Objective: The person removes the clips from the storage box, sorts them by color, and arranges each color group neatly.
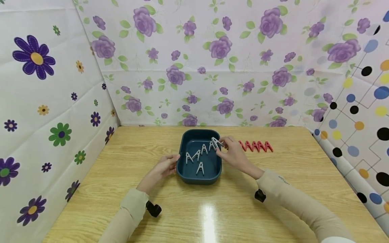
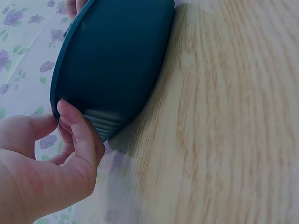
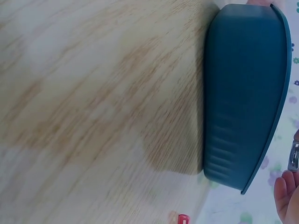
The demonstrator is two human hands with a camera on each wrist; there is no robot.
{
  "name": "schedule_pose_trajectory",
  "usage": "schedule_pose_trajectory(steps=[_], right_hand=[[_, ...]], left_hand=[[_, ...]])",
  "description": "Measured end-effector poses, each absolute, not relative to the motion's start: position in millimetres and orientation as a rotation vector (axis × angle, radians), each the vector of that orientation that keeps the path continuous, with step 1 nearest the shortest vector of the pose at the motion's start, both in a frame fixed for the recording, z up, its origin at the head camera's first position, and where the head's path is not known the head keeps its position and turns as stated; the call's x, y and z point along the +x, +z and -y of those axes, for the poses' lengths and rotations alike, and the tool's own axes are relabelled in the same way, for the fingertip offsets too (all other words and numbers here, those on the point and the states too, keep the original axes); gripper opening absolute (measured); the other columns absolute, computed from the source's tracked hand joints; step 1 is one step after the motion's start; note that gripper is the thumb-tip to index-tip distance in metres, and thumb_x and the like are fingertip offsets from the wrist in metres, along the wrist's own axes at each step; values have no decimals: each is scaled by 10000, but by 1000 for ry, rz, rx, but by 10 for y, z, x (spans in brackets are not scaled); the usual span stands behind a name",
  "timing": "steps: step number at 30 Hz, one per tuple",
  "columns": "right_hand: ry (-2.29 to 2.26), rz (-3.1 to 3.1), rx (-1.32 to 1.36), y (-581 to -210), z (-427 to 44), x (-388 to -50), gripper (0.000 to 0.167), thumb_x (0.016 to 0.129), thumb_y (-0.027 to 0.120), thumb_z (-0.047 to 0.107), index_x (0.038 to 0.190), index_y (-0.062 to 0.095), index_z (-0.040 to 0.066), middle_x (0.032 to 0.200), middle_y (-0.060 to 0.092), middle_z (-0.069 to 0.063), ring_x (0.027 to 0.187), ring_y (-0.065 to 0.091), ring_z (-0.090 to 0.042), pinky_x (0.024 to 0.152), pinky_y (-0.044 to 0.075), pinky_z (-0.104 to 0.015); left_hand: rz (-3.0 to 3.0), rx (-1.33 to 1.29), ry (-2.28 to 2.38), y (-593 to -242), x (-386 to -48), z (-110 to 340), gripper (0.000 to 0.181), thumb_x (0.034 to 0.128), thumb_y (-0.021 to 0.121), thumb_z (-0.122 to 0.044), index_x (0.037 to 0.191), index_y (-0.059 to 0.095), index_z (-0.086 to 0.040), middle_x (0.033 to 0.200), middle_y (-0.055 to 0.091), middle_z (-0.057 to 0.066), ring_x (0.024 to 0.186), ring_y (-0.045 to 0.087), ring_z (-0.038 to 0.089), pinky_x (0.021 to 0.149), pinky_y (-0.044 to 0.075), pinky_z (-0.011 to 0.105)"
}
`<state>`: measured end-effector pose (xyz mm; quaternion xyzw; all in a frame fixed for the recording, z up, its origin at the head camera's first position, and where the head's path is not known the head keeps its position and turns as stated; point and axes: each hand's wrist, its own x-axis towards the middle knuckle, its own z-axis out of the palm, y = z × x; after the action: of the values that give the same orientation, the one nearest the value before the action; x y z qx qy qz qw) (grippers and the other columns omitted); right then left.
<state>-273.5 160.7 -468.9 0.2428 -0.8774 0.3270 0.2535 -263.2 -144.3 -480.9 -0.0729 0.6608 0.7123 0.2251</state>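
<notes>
Centrally on the wooden table (image 1: 139, 145), a dark blue bin (image 1: 199, 181) is seated. Its left rim is pinched by the left hand (image 1: 165, 165). Right of it, red clips (image 1: 255, 145) are lined up. Grey clips (image 1: 201, 165) are spread inside; one grey clip (image 1: 215, 140) is pinched, fingertips nearly together, by the right hand (image 1: 235, 154) above the right rim.

The right wrist view's edge cuts off the right grip (image 3: 289, 198) and grey clothespin (image 3: 293, 157).
</notes>
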Motion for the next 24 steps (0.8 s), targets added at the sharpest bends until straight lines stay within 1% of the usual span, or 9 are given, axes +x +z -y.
schedule_pose_trajectory(steps=[3,6,11,14,20,24], right_hand=[[857,2368,645,-4701,-1635,-2741,259,818,733,173,1029,645,52,848,582,-94,701,589,-269,611,476,-289],[826,2348,636,-4707,-1653,-2742,257,809,740,186,1013,653,58,828,585,-82,682,581,-223,590,467,-283],[816,2373,599,-4732,-1713,-2743,258,806,756,192,1009,651,71,839,594,-69,691,552,-159,595,459,-276],[831,2406,574,-4742,-1753,-2740,264,806,766,186,1007,640,73,848,599,-79,689,539,-164,598,450,-286],[826,2452,543,-4742,-1795,-2724,267,827,754,232,999,634,67,828,597,-72,676,538,-179,592,433,-277],[824,2462,529,-4729,-1813,-2704,254,822,754,217,978,638,54,800,598,-75,654,525,-170,573,418,-277]], left_hand=[[-1823,-199,1964,-4810,-2635,1442,448,1004,540,-234,1362,465,25,814,628,-3,639,558,72,573,468,201],[-1822,-199,1962,-4811,-2631,1446,444,1005,538,-228,1361,464,26,806,624,-3,625,551,70,564,461,202],[-1820,-192,1958,-4813,-2628,1456,459,1002,542,-234,1368,453,29,807,623,-2,621,550,70,564,461,206],[-1826,-198,1958,-4818,-2635,1454,453,1001,546,-234,1363,463,25,802,621,-6,622,549,68,570,464,204],[-1825,-207,1972,-4829,-2652,1453,452,993,561,-234,1346,474,35,794,618,-3,628,555,69,577,473,199],[-1820,-198,1973,-4823,-2654,1456,445,996,556,-231,1341,477,38,818,619,4,652,563,74,592,480,197]])
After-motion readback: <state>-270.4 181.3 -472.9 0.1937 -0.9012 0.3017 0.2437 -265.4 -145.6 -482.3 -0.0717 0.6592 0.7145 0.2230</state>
